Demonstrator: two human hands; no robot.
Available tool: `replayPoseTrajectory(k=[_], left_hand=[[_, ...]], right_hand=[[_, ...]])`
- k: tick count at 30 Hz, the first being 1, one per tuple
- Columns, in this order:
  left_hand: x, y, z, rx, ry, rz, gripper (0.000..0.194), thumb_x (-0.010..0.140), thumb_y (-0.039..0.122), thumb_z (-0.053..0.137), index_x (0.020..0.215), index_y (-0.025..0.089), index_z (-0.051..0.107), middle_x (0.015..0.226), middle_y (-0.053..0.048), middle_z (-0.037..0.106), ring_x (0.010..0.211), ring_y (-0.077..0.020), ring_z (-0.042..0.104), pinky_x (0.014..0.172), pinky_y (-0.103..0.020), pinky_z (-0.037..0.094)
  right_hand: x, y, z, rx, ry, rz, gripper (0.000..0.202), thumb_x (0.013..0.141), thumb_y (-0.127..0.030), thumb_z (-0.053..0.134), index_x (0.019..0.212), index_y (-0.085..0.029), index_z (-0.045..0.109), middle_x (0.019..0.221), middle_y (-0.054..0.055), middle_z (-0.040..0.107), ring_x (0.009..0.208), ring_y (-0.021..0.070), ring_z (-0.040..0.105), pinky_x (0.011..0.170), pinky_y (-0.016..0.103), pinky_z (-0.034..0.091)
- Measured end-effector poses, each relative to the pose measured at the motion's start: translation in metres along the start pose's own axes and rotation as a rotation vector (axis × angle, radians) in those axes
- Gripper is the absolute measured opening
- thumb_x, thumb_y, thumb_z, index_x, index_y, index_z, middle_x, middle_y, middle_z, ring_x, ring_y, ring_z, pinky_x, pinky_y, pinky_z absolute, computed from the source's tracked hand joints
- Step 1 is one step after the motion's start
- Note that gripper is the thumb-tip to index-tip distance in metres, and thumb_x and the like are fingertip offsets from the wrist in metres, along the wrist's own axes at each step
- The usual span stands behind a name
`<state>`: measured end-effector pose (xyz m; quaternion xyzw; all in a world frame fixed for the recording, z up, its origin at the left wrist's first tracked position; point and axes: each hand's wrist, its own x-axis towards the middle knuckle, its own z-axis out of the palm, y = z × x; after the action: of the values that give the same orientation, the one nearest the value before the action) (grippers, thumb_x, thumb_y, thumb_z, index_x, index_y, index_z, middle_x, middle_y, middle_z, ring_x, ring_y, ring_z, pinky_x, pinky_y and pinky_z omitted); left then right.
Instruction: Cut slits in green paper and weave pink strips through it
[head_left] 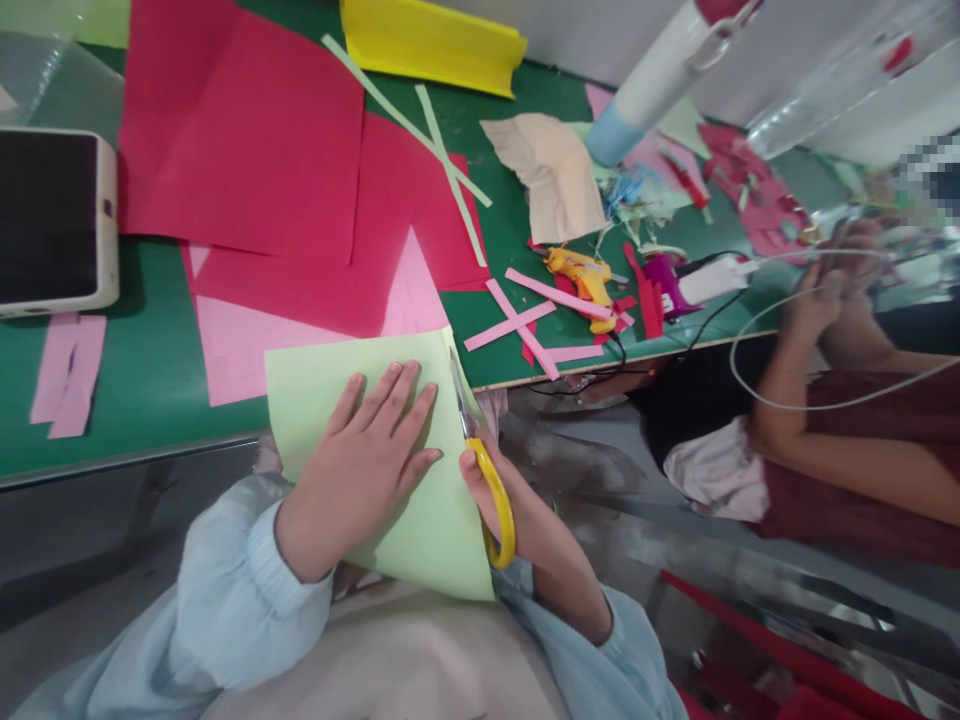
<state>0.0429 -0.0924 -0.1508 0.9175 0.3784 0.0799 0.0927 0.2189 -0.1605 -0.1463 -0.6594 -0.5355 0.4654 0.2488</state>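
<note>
Pale blue sleeves (247, 580) come first, cuffs pushed back. The left hand (360, 460) lies flat, fingers a little spread, on the light green sheet (442, 505), which sits directly beneath it and juts off the bench (157, 380) toward the body. The right hand (529, 510) grips yellow-handled scissors (478, 446), blades along the sheet's right edge, just beside those spread fingers.
</note>
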Motion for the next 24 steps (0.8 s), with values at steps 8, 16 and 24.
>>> replayPoseTrajectory(k=[8, 16, 24], left_hand=[[0.000, 0.000, -0.001, 0.010, 0.000, -0.001, 0.057, 0.101, 0.042, 0.034, 0.149, 0.012, 0.037, 0.159, -0.017, 0.027, 0.147, -0.0307, 0.027, 0.118, -0.054, 0.023], [-0.001, 0.000, 0.000, -0.016, -0.011, -0.003, 0.057, 0.100, 0.043, 0.036, 0.149, 0.013, 0.037, 0.159, -0.017, 0.026, 0.147, -0.0313, 0.026, 0.119, -0.055, 0.021], [-0.002, 0.001, -0.001, -0.005, 0.001, 0.002, 0.057, 0.100, 0.043, 0.036, 0.148, 0.012, 0.039, 0.159, -0.017, 0.027, 0.146, -0.0313, 0.028, 0.118, -0.054, 0.023]], right_hand=[[-0.001, -0.001, -0.001, -0.060, 0.001, 0.044, 0.018, 0.096, -0.039, 0.037, 0.099, -0.025, 0.049, 0.083, 0.002, 0.060, 0.078, 0.0182, 0.062, 0.087, 0.039, 0.055], [0.003, -0.005, 0.000, -0.092, -0.010, 0.042, 0.021, 0.093, -0.041, 0.031, 0.094, -0.025, 0.045, 0.086, 0.003, 0.057, 0.083, 0.0190, 0.058, 0.091, 0.041, 0.051], [0.005, -0.006, -0.010, -0.005, -0.042, -0.031, 0.026, 0.097, -0.041, 0.031, 0.106, -0.021, 0.046, 0.093, 0.006, 0.062, 0.082, 0.0177, 0.060, 0.085, 0.037, 0.055]])
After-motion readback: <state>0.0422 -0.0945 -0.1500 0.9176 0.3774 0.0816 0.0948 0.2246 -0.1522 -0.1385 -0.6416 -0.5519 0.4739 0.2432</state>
